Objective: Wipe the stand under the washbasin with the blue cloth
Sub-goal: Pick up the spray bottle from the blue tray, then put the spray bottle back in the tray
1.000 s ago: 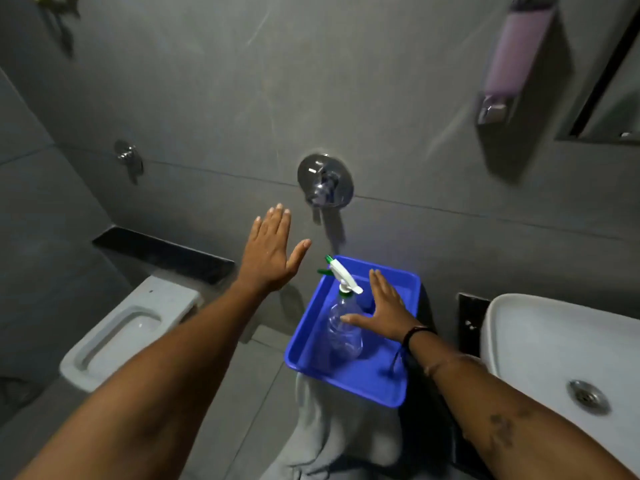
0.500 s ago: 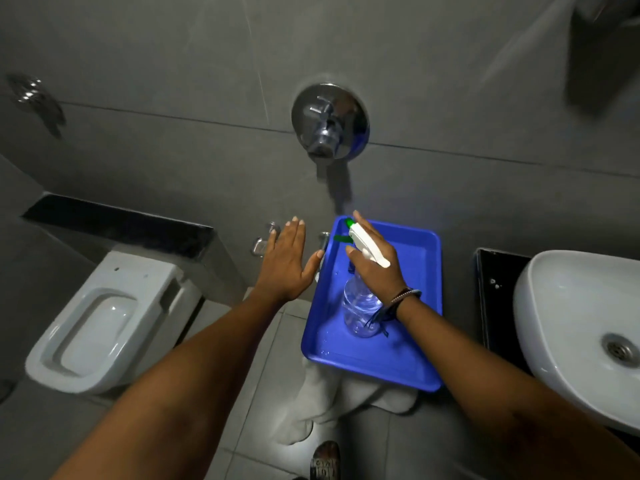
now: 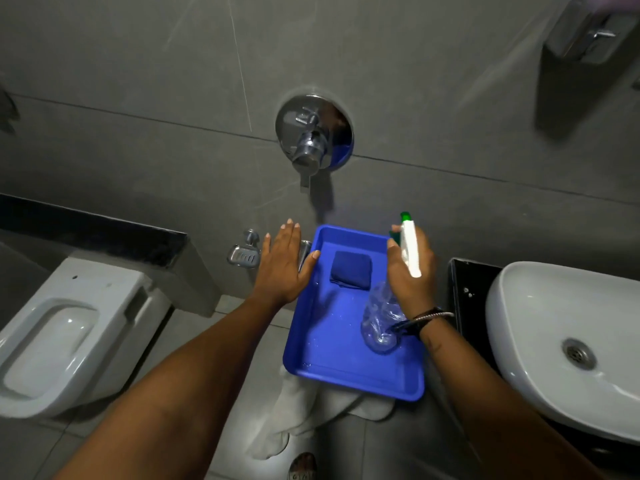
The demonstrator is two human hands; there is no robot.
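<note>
A folded dark blue cloth (image 3: 350,269) lies at the far end of a blue tray (image 3: 332,372). My right hand (image 3: 410,271) is shut on the neck of a clear spray bottle (image 3: 381,323) with a white and green trigger head, holding it over the tray's right side. My left hand (image 3: 284,263) is open, fingers spread, hovering at the tray's left rim. The white washbasin (image 3: 540,337) sits at the right on a black stand (image 3: 465,296), whose underside is hidden.
A white toilet (image 3: 69,327) stands at the left below a black ledge (image 3: 93,230). A chrome tap valve (image 3: 313,136) and a soap dish (image 3: 244,256) are on the grey wall. A white cloth (image 3: 304,410) hangs beneath the tray. A soap dispenser (image 3: 585,32) is at top right.
My right hand closed on the spray bottle and lifted it to the right, uncovering the blue cloth. The view tilted down and the left hand came close to the tray's rim.
</note>
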